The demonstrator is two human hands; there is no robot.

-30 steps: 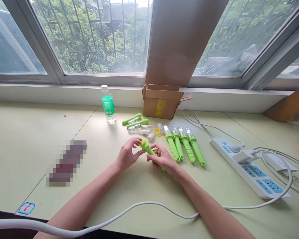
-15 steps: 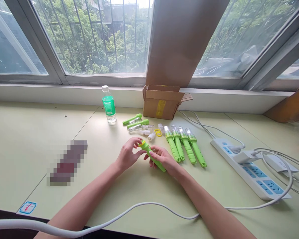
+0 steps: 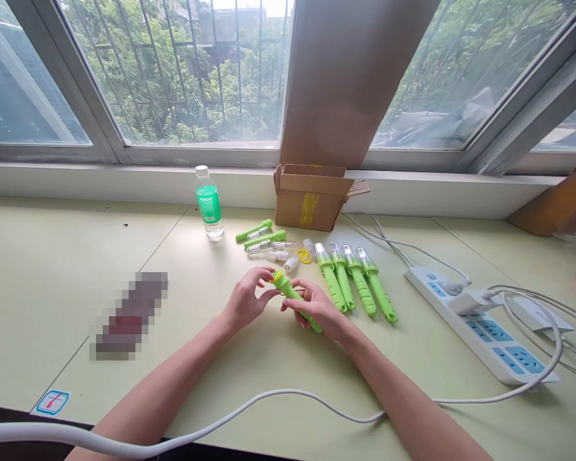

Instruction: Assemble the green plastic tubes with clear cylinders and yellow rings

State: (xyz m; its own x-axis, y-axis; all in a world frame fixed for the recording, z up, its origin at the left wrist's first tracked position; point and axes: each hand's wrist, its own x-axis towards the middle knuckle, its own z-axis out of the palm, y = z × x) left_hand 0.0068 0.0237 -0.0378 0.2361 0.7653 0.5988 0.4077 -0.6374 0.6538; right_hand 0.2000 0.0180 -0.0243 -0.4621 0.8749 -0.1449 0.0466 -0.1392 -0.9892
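Observation:
A green light-stick handle (image 3: 294, 294) slants between my hands above the table, without a clear cover on its head. A yellow ring (image 3: 277, 276) sits around the head end. My left hand (image 3: 246, 299) grips that end, index finger over the ring and thumb below. Lower down the grip, my right hand (image 3: 317, 310) has its fingers wrapped around the handle. Several light sticks with clear caps (image 3: 358, 282) lie side by side just right of my hands. Beyond my fingers are loose green handles (image 3: 266, 240), clear covers (image 3: 284, 246), white parts (image 3: 290, 263) and yellow rings (image 3: 304, 256).
A cardboard box (image 3: 312, 202) stands open at the back, with a water bottle (image 3: 210, 205) to its left. On the right lies a white power strip (image 3: 480, 333) with plugs. A white cable (image 3: 269, 394) runs across the front, by my forearms. A blurred-out object (image 3: 132, 317) lies left.
My right thumb has shifted slightly along the handle, and the handle has turned or slid a little down and right. Both hands keep hold of it.

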